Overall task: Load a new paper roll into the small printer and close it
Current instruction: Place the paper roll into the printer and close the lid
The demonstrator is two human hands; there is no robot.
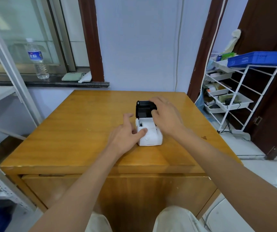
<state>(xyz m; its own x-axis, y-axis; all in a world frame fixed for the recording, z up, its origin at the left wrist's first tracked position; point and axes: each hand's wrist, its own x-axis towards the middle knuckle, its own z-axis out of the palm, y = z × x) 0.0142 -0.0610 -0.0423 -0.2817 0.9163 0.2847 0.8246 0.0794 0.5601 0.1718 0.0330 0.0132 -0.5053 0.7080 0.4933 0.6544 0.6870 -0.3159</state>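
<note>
A small white printer stands on the wooden table, a little right of centre. Its lid is swung up at the back, showing a black inside. White paper lies in the open bay; I cannot tell how the roll sits. My left hand rests against the printer's left side, thumb on its top front, fingers spread. My right hand reaches over the lid's right edge, fingers curled onto it.
A water bottle and folded cloths sit on the window sill at the back left. A white wire rack with trays and a blue crate stands to the right of the table. A metal shelf frame is at the left.
</note>
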